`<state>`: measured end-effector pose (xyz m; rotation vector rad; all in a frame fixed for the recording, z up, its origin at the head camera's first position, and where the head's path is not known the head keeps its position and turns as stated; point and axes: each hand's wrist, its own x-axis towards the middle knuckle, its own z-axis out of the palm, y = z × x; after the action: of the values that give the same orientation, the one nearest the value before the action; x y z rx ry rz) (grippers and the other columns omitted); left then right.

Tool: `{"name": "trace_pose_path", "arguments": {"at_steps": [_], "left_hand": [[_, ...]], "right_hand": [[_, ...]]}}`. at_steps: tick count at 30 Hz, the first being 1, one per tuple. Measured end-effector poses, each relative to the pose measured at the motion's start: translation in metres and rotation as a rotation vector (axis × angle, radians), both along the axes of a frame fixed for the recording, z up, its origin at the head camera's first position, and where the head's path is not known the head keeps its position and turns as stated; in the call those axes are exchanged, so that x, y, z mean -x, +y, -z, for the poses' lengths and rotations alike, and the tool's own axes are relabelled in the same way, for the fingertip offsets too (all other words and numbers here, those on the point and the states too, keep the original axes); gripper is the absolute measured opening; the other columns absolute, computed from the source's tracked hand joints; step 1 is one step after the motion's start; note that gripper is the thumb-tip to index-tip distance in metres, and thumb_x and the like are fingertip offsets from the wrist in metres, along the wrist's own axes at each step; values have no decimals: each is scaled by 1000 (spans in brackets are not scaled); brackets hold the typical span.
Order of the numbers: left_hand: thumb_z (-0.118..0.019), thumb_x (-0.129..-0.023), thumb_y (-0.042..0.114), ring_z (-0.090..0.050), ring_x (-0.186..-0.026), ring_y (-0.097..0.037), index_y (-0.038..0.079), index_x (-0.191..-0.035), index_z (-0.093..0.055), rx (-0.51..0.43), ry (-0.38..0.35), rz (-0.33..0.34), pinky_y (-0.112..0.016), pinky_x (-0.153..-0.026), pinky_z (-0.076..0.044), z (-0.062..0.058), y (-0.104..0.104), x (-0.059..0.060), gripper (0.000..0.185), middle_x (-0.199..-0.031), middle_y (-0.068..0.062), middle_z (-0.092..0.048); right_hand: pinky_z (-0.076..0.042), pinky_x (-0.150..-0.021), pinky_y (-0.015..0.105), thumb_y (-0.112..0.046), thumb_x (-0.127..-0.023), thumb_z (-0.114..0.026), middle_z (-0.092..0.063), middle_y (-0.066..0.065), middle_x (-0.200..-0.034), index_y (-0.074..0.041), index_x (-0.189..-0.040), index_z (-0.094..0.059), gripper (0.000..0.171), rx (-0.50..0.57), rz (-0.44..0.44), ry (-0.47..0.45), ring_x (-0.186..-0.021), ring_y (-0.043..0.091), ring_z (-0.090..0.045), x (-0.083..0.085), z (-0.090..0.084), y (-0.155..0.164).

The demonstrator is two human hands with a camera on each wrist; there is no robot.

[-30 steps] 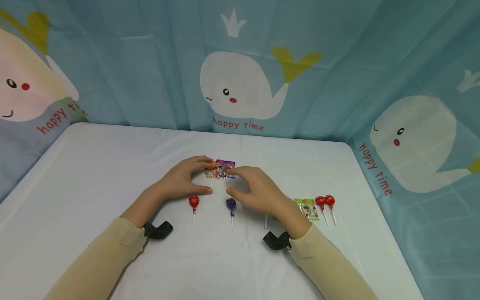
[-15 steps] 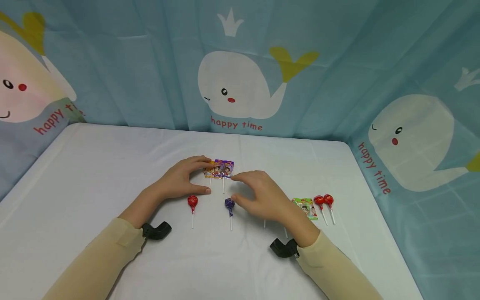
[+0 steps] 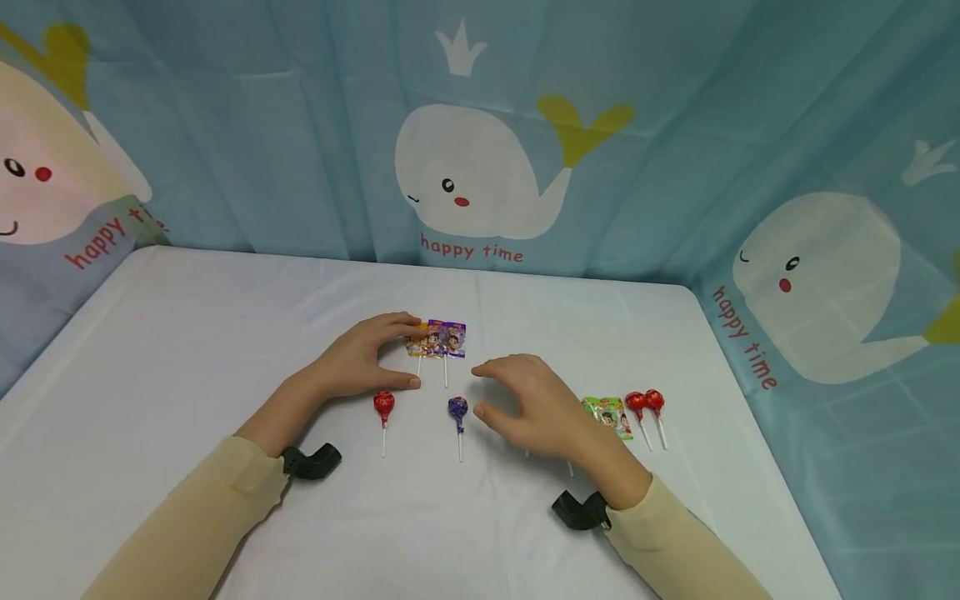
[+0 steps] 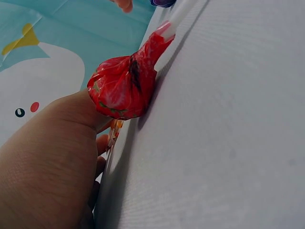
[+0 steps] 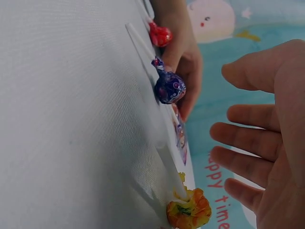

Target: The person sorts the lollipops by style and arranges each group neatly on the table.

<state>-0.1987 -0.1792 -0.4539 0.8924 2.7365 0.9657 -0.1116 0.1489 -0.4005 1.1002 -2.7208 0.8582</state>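
My left hand (image 3: 360,354) rests around the left side of two flat-wrapped lollipops. Its fingertips touch the orange-yellow flat lollipop (image 3: 413,346), and its thumb lies by the white stick. The purple flat lollipop (image 3: 454,338) overlaps it on the right. Just below the left thumb lies a red round lollipop (image 3: 383,402), large in the left wrist view. My right hand (image 3: 536,408) hovers with parted fingers and holds nothing. Left of its thumb is a purple round lollipop (image 3: 457,407). A yellow round lollipop (image 5: 189,210) shows in the right wrist view; the right hand hides it in the head view.
Right of my right forearm lie a green flat packet (image 3: 613,415) and two red round lollipops (image 3: 655,400), side by side. Everything sits on a white cloth-covered table (image 3: 225,325). A blue curtain (image 3: 300,150) with printed whales hangs behind and at the sides.
My right hand has let go of the purple flat lollipop and drawn back to the right and nearer. The left hand stays at the flat lollipops.
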Motion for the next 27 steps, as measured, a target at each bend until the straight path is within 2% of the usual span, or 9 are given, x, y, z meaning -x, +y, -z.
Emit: {"name": "trace_pose_path", "arguments": {"at_steps": [13,21,27], "left_hand": [[-91,-85,59,-38,-158,-33,28,-156,-63,2,-1,3,-63,-128,-30,1,1,-1,82,-166,-1,-50],[-90,-85,59,-35,-160,-34,26,-155,-64,5,-3,5,-64,-128,-28,-1,0,0,81,-166,-2,-49],[-90,-85,59,-35,-160,-33,26,-155,-64,3,-5,6,-62,-129,-28,-2,-2,0,82,-166,-1,-50]], "right_hand": [[-46,-120,49,-30,-98,-81,-73,0,-136,-8,-136,-74,45,-11,17,19,-132,22,-64,-12,4,14],[-45,-121,50,-31,-99,-79,-71,-1,-140,-10,-139,-72,45,-27,54,-22,-137,24,-61,-15,7,26],[-47,-118,52,-30,-98,-81,-71,-1,-139,-9,-138,-73,46,-23,55,-12,-135,24,-62,-19,9,36]]}}
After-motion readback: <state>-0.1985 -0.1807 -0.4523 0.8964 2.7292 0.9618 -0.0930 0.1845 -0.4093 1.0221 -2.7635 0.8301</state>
